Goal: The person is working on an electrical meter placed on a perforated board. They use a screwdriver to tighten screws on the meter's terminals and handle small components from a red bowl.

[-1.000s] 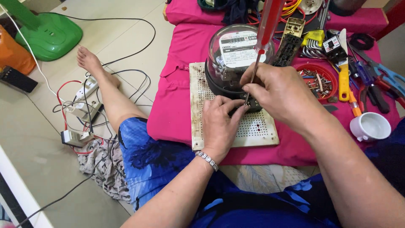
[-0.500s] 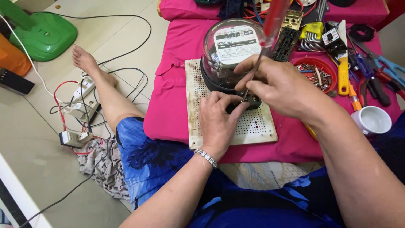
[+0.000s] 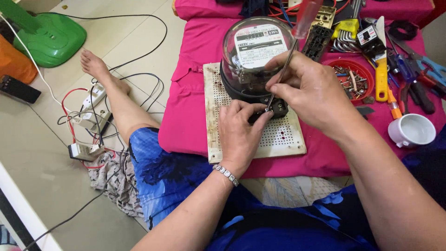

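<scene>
An electric meter (image 3: 253,56) with a clear glass dome and black base stands on a white perforated board (image 3: 283,137) laid over a pink cloth. My right hand (image 3: 313,90) grips a screwdriver (image 3: 285,60) with a translucent red handle, its tip down at the black terminal block (image 3: 280,108) on the meter's near side. My left hand (image 3: 241,135) rests on the board and pinches the left end of that terminal block. A silver bracelet sits on my left wrist.
To the right lie a red dish of screws (image 3: 354,79), a yellow-handled tool (image 3: 382,69), pliers (image 3: 418,88), hex keys (image 3: 346,23) and a white cup (image 3: 413,130). On the floor at left are a power strip with tangled wires (image 3: 90,111), a green fan base (image 3: 49,39) and my bare leg (image 3: 116,100).
The view has shifted slightly. My right hand has tilted the screwdriver and kept its tip at the terminal block; my left hand stays on the block.
</scene>
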